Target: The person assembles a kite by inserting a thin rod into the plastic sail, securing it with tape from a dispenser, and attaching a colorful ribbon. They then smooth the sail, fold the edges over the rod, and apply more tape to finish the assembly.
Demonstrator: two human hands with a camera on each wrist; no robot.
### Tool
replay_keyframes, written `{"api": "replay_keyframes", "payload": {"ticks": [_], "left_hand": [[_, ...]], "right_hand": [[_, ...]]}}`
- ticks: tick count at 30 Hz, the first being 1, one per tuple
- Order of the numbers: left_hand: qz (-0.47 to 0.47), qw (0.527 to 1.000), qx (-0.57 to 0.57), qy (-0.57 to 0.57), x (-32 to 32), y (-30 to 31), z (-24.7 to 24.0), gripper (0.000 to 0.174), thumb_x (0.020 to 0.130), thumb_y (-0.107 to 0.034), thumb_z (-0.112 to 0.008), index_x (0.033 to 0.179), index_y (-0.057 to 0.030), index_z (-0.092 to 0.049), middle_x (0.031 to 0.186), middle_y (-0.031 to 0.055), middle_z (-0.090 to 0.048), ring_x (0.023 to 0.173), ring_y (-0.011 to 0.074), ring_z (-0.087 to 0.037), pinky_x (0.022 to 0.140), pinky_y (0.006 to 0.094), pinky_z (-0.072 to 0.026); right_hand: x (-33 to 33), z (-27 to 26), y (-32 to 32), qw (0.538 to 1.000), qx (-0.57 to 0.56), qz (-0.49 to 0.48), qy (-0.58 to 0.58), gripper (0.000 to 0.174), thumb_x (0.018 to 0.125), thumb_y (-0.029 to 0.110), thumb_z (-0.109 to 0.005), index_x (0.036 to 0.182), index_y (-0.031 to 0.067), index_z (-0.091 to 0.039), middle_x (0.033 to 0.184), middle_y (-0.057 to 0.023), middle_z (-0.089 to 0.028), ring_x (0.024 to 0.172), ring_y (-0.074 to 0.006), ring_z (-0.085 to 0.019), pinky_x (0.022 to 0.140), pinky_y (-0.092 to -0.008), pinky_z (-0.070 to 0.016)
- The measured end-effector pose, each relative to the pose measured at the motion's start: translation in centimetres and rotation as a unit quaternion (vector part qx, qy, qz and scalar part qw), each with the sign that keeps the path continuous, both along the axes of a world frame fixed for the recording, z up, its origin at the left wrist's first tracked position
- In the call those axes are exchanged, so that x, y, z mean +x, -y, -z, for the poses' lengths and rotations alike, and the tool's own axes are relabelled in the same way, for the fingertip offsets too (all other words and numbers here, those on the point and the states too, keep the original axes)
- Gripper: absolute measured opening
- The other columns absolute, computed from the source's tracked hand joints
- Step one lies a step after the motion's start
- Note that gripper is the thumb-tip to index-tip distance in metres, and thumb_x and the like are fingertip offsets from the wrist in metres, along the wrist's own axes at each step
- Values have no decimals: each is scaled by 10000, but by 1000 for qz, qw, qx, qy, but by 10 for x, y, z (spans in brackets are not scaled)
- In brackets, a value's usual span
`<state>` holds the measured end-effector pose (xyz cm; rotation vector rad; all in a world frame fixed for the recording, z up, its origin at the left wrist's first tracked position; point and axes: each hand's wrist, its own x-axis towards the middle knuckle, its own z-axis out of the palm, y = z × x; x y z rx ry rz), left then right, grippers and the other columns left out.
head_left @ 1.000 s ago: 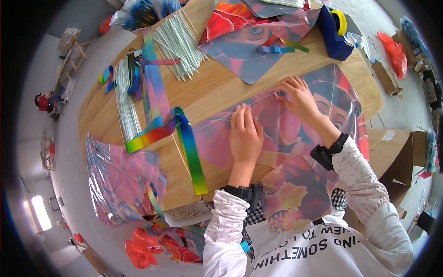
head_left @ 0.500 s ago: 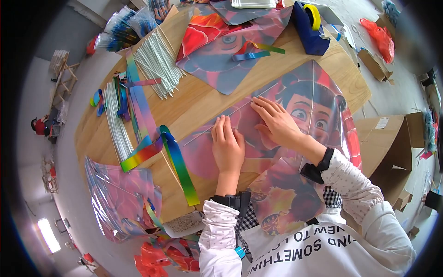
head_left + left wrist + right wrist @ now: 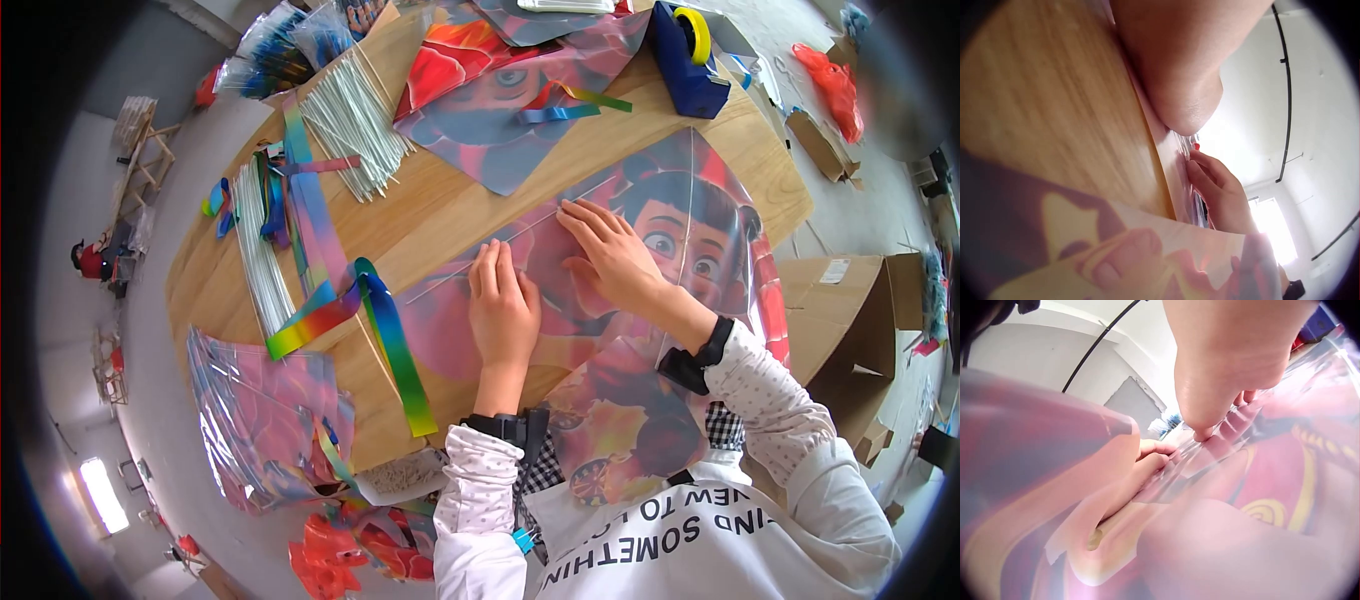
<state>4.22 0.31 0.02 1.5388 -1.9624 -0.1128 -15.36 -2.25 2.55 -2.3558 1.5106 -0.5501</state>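
Observation:
A printed kite sheet (image 3: pixel 650 200) of thin, shiny film with a cartoon face lies across the table before me in the head view. Along its far edge runs a slim white rod (image 3: pixel 440 285). My left hand (image 3: pixel 503 315) rests on the sheet, fingers nearly straight, fingertips right at the rod. Farther right, my right hand (image 3: pixel 620 265) lies flat with spread fingers, its fingertips also at the rod. A second rod (image 3: pixel 690 215) crosses the face. The sheet's near part (image 3: pixel 625 420) hangs over my lap. In the right wrist view, the film (image 3: pixel 1272 481) shows wrinkles beneath the hand.
Bundles of white rods (image 3: pixel 358 125) and rainbow ribbons (image 3: pixel 395 350) lie left on the wooden table (image 3: pixel 440 215). Another printed sheet (image 3: pixel 480 145) and a blue tape dispenser (image 3: pixel 685 70) stand at the back. More printed film (image 3: pixel 265 420) hangs off the left edge; a cardboard box (image 3: pixel 840 310) is right.
My right hand has slid left along the rod, from its bent-finger grip near the rod's right part to lying flat. My left hand stays about where it was on the rod. The head view has shifted slightly.

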Motion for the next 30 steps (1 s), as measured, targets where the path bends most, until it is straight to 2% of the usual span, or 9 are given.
{"api": "replay_keyframes", "payload": {"ticks": [2, 26, 30], "left_hand": [[-3, 1000, 2, -18, -1, -1, 1, 401, 891, -44, -596, 1281, 45, -574, 1316, 195, -569, 1239, 401, -535, 1010, 468, -491], [6, 1000, -2, -16, 0, 0, 3, 385, 900, -31, -578, 1267, 86, -565, 1300, 216, -569, 1252, 388, -529, 1033, 446, -490], [6, 1000, -5, -17, 0, 0, 3, 386, 899, -32, -576, 1266, 84, -567, 1305, 218, -567, 1249, 388, -532, 1030, 450, -491]], "right_hand": [[-1, 0, 1, 1000, -2, -3, 7, 593, 908, 238, -687, 1428, 49, -473, 1503, -121, -467, 1415, -325, -399, 1140, -482, -366], [-1, -1, 2, 1000, -5, -8, -2, 583, 908, 200, -686, 1422, 36, -466, 1497, -145, -466, 1391, -346, -424, 1129, -464, -381], [-5, -4, 0, 999, 20, -1, 47, 605, 896, 173, -700, 1432, 40, -454, 1502, -158, -454, 1392, -360, -417, 1134, -474, -373]]}}
